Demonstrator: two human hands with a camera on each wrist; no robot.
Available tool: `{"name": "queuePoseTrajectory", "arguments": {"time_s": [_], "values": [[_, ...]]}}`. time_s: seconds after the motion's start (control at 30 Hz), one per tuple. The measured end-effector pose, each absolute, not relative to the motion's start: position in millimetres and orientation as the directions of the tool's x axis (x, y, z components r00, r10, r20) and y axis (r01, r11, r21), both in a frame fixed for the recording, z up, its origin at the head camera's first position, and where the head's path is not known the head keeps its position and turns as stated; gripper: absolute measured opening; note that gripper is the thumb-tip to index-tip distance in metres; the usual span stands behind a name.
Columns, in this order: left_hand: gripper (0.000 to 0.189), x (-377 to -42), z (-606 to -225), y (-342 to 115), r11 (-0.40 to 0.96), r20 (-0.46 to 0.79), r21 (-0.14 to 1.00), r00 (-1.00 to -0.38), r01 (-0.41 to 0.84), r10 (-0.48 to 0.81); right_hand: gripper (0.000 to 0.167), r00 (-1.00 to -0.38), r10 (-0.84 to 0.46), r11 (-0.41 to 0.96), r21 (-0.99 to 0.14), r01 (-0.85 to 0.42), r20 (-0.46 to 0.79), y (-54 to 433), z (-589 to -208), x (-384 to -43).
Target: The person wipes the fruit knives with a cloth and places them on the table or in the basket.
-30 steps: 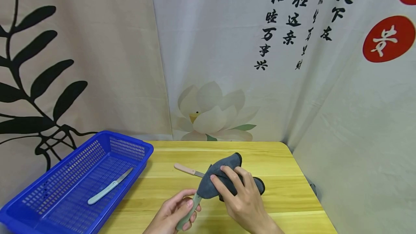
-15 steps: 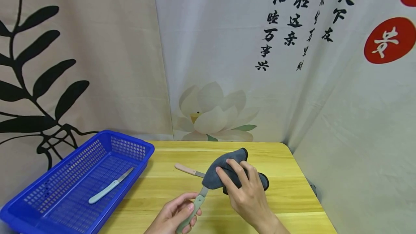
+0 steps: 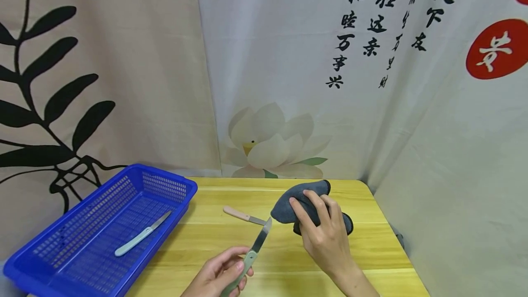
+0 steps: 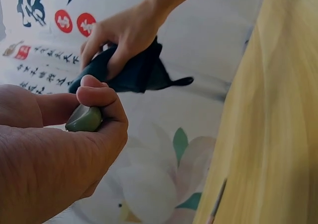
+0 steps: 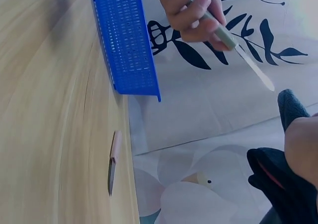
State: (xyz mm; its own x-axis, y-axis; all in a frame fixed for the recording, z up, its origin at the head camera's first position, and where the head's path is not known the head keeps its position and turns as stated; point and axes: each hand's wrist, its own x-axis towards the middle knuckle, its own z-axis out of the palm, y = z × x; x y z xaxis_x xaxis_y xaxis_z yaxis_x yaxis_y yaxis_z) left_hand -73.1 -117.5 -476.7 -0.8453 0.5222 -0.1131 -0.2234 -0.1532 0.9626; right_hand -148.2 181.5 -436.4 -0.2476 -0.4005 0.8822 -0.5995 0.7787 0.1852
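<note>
My left hand point(image 3: 220, 272) grips the green handle of a small knife point(image 3: 261, 236), whose bare blade points up and away to the right. Just beyond the blade's tip, my right hand point(image 3: 326, 237) holds a bunched dark grey-blue cloth point(image 3: 294, 200) with black edging. In the right wrist view the knife blade point(image 5: 256, 71) stands apart from the cloth point(image 5: 290, 107). The left wrist view shows the butt of the green handle point(image 4: 85, 119) inside the curled fingers. Behind the held blade, a knife with a pink handle point(image 3: 237, 213) lies on the table.
A blue perforated plastic basket point(image 3: 187, 191) stands on the left, and a knife with a pale blue handle point(image 3: 134, 242) lies in it. The wooden table point(image 3: 371, 251) ends at a rounded back right corner. Printed curtains point(image 3: 264, 58) hang behind it.
The cloth in my right hand has slid up the blade and off its tip, moving right and away. The blade, covered before, is now exposed. My left hand stays nearly in place.
</note>
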Motion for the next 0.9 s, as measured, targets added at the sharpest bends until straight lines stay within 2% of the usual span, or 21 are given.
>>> {"name": "queuePoseTrajectory", "arguments": {"time_s": [0.13, 0.3, 0.43, 0.67, 0.77, 0.9], "values": [[0.054, -72, -471, -131, -0.144, -0.093, 0.971, -0.858, -0.19, 0.506, 0.035, -0.259, -0.39, 0.778, 0.166, -0.606, 0.884, 186, -439, -148], [0.052, -74, -461, -152, -0.105, -0.068, 0.986, -0.885, -0.13, 0.461, 0.038, -0.313, -0.376, 0.775, 0.111, -0.622, 0.872, 191, -447, -143], [0.047, -77, -452, -171, -0.04, 0.007, 0.999, -0.915, -0.01, 0.404, 0.04, -0.355, -0.365, 0.777, 0.072, -0.625, 0.861, 193, -455, -139], [0.038, -85, -428, -205, 0.127, 0.146, 0.975, -0.953, 0.184, 0.264, 0.042, -0.377, -0.364, 0.77, 0.048, -0.637, 0.852, 195, -466, -132], [0.037, -89, -416, -222, 0.217, 0.164, 0.955, -0.97, 0.202, 0.182, 0.043, -0.385, -0.369, 0.77, 0.045, -0.637, 0.846, 197, -470, -130], [0.042, -98, -402, -249, 0.319, 0.124, 0.937, -0.989, 0.145, 0.085, 0.043, -0.395, -0.372, 0.775, 0.047, -0.63, 0.84, 199, -474, -127]]}}
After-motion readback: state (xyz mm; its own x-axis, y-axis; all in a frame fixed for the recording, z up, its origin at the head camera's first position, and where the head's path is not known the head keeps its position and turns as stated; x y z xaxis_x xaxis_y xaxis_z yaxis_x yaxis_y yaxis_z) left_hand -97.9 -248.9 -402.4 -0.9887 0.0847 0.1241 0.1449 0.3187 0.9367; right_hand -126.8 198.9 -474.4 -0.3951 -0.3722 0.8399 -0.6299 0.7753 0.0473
